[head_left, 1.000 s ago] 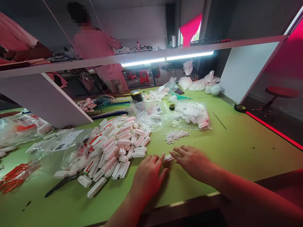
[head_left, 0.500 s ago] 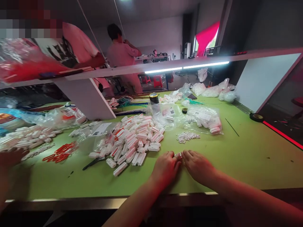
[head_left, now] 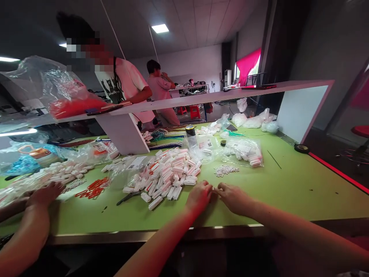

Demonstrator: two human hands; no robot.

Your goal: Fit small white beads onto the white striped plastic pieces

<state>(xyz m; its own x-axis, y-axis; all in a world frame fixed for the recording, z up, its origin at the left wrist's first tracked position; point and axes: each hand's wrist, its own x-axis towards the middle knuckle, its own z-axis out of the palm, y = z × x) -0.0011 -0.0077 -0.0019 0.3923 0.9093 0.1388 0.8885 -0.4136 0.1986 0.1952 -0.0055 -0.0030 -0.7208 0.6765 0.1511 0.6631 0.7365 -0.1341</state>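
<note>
My left hand (head_left: 199,196) is closed in a pinch above the green tabletop, near its front edge. Facing it, my right hand (head_left: 234,197) has its thumb and fingers pressed together. A small white piece (head_left: 213,189) shows between the fingertips of both hands, mostly covered, so its exact kind is unclear. Just beyond lies a little heap of tiny white parts (head_left: 226,170). Left of my hands spreads a large pile of white plastic housings (head_left: 170,173), some with orange strips.
Black-handled scissors (head_left: 127,198) and orange loops (head_left: 91,188) lie left. A co-worker's hand (head_left: 47,194) rests by another white pile. Clear bags (head_left: 243,150), a tape roll (head_left: 301,148) and a dark can (head_left: 190,130) stand farther back, below a raised shelf (head_left: 201,98).
The camera view has tilted up and swung left, showing more of the co-worker's arm and the people behind. My fingers have shifted slightly around the small white piece, which is now more hidden.
</note>
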